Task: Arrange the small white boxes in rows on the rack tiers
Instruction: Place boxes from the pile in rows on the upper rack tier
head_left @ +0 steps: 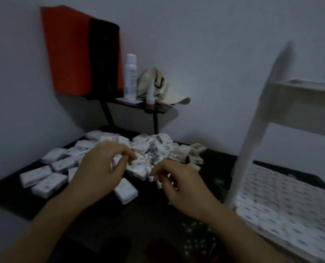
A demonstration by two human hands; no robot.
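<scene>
Several small white boxes lie in a loose heap on a dark table. My left hand hovers over the middle of the heap with curled fingers that seem to pinch a box; blur hides the grip. My right hand is beside it, fingers curled at the edge of a box. A white rack stands at the right. Its lower tier is packed with rows of white boxes, while its upper tier shows no boxes from here.
A small black shelf at the back wall carries a white spray can, a small bottle and a beige cap. A red and black panel leans on the wall. The whole view is dim and blurred.
</scene>
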